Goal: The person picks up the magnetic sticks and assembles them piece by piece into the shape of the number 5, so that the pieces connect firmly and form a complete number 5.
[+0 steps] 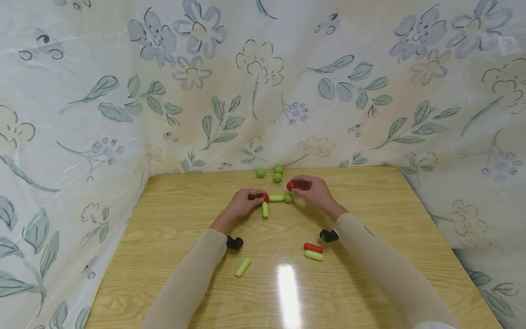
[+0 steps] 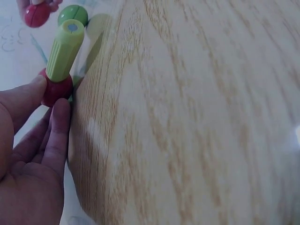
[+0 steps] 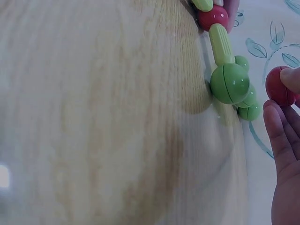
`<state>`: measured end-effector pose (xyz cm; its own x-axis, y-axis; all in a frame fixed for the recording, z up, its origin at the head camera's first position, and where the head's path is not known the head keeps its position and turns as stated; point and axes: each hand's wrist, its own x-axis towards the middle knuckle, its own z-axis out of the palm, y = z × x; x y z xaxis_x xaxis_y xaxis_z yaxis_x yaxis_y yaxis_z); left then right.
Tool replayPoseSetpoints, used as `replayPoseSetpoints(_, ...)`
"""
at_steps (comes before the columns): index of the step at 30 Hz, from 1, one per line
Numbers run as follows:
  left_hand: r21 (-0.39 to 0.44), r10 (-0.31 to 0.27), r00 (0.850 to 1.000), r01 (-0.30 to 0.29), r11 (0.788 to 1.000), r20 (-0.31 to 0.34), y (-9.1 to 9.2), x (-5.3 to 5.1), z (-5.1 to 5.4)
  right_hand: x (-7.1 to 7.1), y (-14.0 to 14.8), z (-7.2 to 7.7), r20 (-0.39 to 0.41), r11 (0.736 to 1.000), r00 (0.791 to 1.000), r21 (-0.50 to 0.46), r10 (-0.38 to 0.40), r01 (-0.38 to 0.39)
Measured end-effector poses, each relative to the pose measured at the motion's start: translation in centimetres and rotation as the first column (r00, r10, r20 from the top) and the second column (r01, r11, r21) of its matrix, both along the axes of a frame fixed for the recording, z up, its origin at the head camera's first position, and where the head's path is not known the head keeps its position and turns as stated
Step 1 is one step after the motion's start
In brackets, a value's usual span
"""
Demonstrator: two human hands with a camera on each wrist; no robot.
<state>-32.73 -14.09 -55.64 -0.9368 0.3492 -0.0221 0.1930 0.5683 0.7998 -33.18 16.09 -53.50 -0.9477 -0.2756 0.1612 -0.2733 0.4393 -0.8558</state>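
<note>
My left hand [image 1: 245, 201] pinches a red ball [image 2: 57, 89] between thumb and fingers. Two yellow-green ribbed rods meet that ball: one rod [image 1: 265, 210] points toward me, the other rod [image 1: 276, 198] runs right to a green ball [image 1: 288, 198]. In my right hand [image 1: 315, 189] a second red ball [image 3: 280, 86] is held by thumb and fingertips, above the table and apart from the green ball, to its upper right. Behind the joined pieces sit several loose green balls [image 1: 277, 177].
Nearer me on the wooden table [image 1: 172, 274] lie a loose yellow-green rod [image 1: 243, 267] at left, and a red rod [image 1: 313, 248] beside another yellow-green rod [image 1: 314, 255] at right. A floral cloth [image 1: 263, 91] hangs along the table's back and sides.
</note>
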Motion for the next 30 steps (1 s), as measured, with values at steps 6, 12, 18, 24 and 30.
replayPoseSetpoints(6, -0.006, -0.007, 1.000, 0.007, 1.000, 0.002, 0.0, -0.1, -0.1, 1.1, 0.1, -0.2, 0.004, 1.000, 1.000, -0.026, -0.012, 0.012)
replayPoseSetpoints(12, -0.004, -0.006, 1.000, 0.006, 1.000, 0.000, 0.1, -0.2, -0.1, 2.0, -0.6, 0.0, -0.012, 0.999, 1.000, -0.037, 0.011, -0.011)
replayPoseSetpoints(18, -0.009, -0.007, 1.000, 0.007, 1.000, 0.002, 0.1, -0.2, 0.2, 3.4, -1.6, -0.2, -0.030, 0.997, 0.997, -0.015, 0.072, -0.072)
replayPoseSetpoints(24, -0.019, 0.000, 1.000, 0.000, 1.000, 0.009, 0.1, -0.1, 0.1, 4.6, -2.6, -0.5, -0.048, 0.991, 0.990, 0.006, 0.133, -0.133)
replayPoseSetpoints(30, -0.013, -0.003, 1.000, 0.004, 1.000, 0.008, 0.1, -0.1, -0.1, 6.0, -3.5, -0.6, -0.031, 0.984, 0.984, 0.046, 0.173, -0.171)
